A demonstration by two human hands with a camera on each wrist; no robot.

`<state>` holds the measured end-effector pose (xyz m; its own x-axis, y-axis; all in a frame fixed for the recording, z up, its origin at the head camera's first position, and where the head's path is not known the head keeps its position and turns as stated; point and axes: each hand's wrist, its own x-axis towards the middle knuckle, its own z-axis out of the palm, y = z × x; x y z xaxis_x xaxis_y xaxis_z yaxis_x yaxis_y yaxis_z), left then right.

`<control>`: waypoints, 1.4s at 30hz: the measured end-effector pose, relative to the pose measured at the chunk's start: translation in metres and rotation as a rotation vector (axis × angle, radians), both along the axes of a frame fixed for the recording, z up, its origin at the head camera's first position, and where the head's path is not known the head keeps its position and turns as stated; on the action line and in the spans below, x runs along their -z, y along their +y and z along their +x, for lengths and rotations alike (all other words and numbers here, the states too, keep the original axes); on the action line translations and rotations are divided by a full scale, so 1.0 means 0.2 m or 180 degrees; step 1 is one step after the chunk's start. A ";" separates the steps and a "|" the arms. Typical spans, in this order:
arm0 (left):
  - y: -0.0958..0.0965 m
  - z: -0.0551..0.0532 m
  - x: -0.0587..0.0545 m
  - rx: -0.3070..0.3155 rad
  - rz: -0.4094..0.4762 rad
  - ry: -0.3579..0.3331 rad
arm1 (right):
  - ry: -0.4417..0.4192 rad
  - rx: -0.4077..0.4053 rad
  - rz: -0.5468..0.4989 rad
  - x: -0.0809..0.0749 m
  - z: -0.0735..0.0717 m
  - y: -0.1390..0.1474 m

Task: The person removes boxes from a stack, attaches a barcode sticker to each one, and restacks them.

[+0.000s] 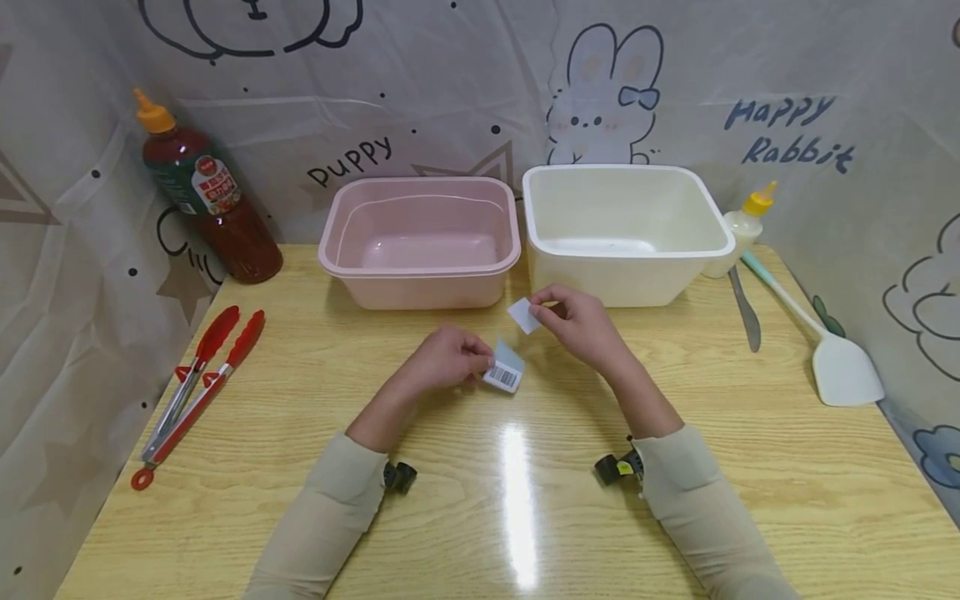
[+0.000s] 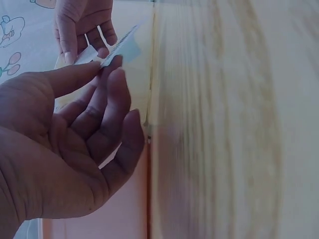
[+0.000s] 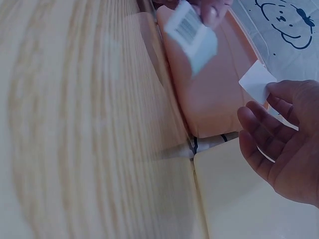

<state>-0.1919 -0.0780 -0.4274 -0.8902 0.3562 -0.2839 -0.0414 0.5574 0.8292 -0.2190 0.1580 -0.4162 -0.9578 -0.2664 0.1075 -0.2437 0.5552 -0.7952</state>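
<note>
Between thumb and fingertips, my left hand (image 1: 447, 358) pinches a small folded card (image 1: 507, 370) with a barcode on its white part and a pale blue-green part beside it. My right hand (image 1: 579, 327) pinches a plain white square of paper (image 1: 523, 316) by one corner, slightly farther back and to the right. In the right wrist view the card (image 3: 184, 30) and the white square (image 3: 256, 82) are apart. The left wrist view shows the card (image 2: 119, 46) edge-on at my left thumb tip.
A pink basin (image 1: 420, 272) and a white basin (image 1: 611, 283) stand side by side behind my hands. At left are a red sauce bottle (image 1: 217, 200) and red-handled tongs (image 1: 197, 379). A small yellow-capped bottle (image 1: 742, 227), a spreader knife (image 1: 746, 312) and a white spatula (image 1: 846, 371) are at right.
</note>
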 end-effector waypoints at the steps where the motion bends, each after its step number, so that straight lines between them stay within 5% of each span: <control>1: 0.00 0.00 0.00 0.0045 -0.0068 -0.0013 | 0.0000 0.0002 0.0010 0.00 0.00 0.00; 8: -0.01 0.03 -0.02 0.0220 -0.0975 0.0202 | -0.0034 -0.0012 -0.0019 0.00 0.00 0.00; 13: -0.01 0.05 -0.05 -0.0062 -0.1583 0.0666 | -0.0004 0.0011 -0.0005 0.01 0.00 -0.01; 15: -0.01 0.06 -0.06 -0.0202 -0.1412 0.0746 | 0.0074 0.0024 0.0036 0.01 0.01 -0.01; 17: 0.00 0.05 -0.07 -0.0240 -0.0920 0.0694 | 0.0219 -0.0011 0.0109 0.01 0.01 -0.02; 20: 0.01 0.05 -0.07 -0.0187 -0.0046 0.0406 | 0.0558 -0.0121 0.0278 0.01 0.03 -0.04; 23: 0.03 0.04 -0.09 -0.0167 0.0446 0.0144 | 0.0909 -0.0251 0.0455 0.01 0.04 -0.07; 31: 0.04 0.04 -0.09 -0.0244 0.0668 -0.0037 | 0.1420 -0.0498 0.0486 0.01 0.07 -0.09; 42: 0.04 0.04 -0.10 -0.0341 0.1026 0.0079 | 0.1062 -0.0414 0.0269 0.00 0.07 -0.09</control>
<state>-0.1840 -0.0699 -0.4078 -0.9327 0.3281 -0.1498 -0.0633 0.2598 0.9636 -0.2060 0.1405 -0.4159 -0.8314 -0.4049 0.3806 -0.5547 0.5628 -0.6128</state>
